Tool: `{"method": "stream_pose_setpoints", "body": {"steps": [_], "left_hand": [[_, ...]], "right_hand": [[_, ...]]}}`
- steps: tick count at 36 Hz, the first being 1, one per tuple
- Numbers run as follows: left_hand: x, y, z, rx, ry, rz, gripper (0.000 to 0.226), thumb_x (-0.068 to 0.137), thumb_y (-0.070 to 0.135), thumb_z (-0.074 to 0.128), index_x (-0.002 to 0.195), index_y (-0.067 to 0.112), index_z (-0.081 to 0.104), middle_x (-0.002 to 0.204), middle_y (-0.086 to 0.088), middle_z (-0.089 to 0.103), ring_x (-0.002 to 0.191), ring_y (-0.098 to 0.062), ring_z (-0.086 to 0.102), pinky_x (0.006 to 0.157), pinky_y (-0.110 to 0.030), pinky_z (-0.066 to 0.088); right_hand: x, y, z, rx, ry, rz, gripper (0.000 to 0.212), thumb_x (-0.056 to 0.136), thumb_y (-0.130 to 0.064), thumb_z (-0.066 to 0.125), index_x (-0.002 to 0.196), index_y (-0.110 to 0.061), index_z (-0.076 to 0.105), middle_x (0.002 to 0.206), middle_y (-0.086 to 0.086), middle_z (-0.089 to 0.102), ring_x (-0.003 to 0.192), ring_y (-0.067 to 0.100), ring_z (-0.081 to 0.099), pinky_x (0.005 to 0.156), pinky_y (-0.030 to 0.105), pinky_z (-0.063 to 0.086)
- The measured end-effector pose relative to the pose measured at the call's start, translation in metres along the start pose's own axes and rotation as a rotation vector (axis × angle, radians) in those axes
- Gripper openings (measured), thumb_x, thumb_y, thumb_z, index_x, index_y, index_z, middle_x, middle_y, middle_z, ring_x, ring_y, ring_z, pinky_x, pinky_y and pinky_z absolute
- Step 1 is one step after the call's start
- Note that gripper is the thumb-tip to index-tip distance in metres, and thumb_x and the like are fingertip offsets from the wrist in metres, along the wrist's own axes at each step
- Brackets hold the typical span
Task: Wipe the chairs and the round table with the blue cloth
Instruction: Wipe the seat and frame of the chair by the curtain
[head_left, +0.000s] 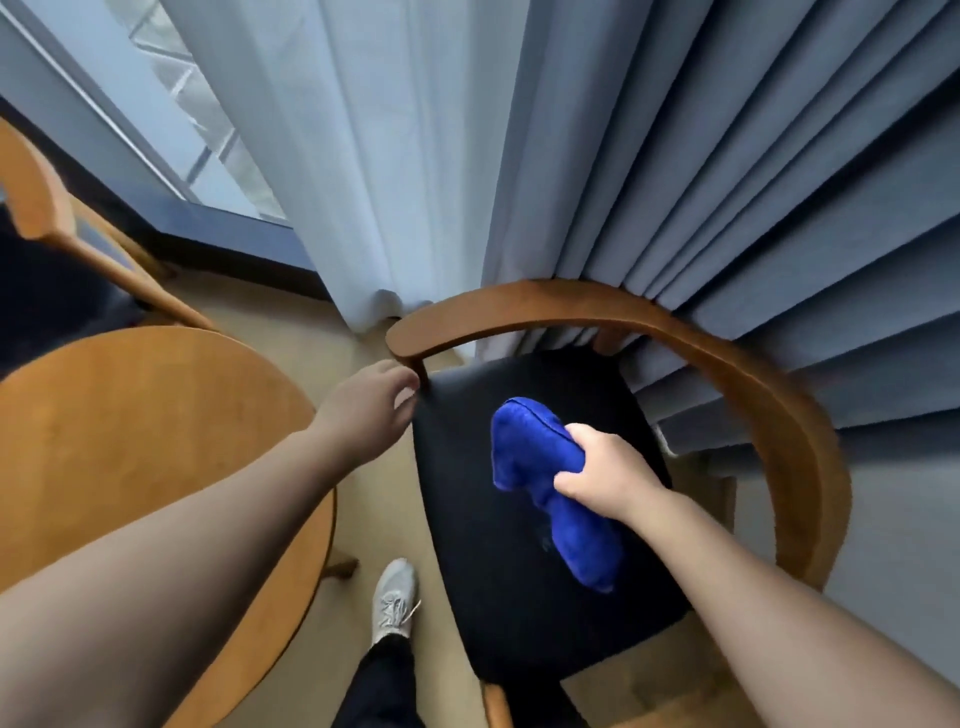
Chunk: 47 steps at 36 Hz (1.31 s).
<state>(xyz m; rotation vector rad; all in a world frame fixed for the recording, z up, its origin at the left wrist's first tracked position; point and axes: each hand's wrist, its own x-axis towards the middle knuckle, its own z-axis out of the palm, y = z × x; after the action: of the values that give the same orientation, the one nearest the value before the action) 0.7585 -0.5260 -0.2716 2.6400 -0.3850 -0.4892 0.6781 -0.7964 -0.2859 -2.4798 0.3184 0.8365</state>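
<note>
Blue cloth (535, 452) clamped in right hand (610, 470) fingers, on chair seat (478, 519); left hand (369, 400) loose.

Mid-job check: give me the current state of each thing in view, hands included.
Round wooden table: upright.
Wooden armchair with black seat: upright, beside the table.
Bright blue cloth: bunched, on the armchair's seat.
Right hand: grips the cloth.
Left hand: at the armrest's end, contact unclear.
Second wooden chair: upright, partly out of frame.
Grey curtains: hanging in folds behind the armchair.
</note>
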Motion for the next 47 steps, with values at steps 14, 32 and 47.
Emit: {"method": "stream_pose_setpoints", "body": {"steps": [14, 32, 47], "left_hand": [[0.132, -0.045, 0.051, 0.164, 0.101, -0.04, 0.03, 0.094, 0.028, 0.045, 0.121, 0.015, 0.048, 0.121, -0.008, 0.05, 0.111, -0.028, 0.047, 0.09, -0.04, 0.04], [0.174, -0.062, 0.079, 0.217, 0.175, -0.03, 0.025, 0.092, 0.039, 0.035, 0.096, 0.017, 0.047, 0.09, -0.004, 0.052, 0.075, -0.027, 0.049, 0.067, -0.038, 0.04], [0.169, -0.064, 0.083, 0.244, 0.234, 0.002, 0.024, 0.094, 0.035, 0.037, 0.097, 0.013, 0.048, 0.088, 0.0, 0.044, 0.074, -0.023, 0.042, 0.066, -0.034, 0.031]], "right_hand": [[0.168, 0.008, 0.037, -0.231, 0.09, 0.002, 0.056, 0.087, -0.037, 0.062, 0.129, -0.008, 0.039, 0.119, 0.015, 0.058, 0.108, 0.035, 0.058, 0.08, 0.036, 0.044], [0.229, 0.021, 0.115, -0.811, -0.116, -0.472, 0.143, 0.052, -0.085, 0.064, 0.146, -0.029, -0.028, 0.138, 0.021, -0.05, 0.137, 0.049, -0.029, 0.111, 0.068, -0.005], [0.256, 0.029, 0.142, -0.437, 0.259, -0.583, 0.067, 0.056, -0.051, 0.085, 0.112, -0.017, 0.071, 0.129, 0.026, 0.053, 0.1, 0.047, 0.056, 0.074, 0.051, 0.054]]}}
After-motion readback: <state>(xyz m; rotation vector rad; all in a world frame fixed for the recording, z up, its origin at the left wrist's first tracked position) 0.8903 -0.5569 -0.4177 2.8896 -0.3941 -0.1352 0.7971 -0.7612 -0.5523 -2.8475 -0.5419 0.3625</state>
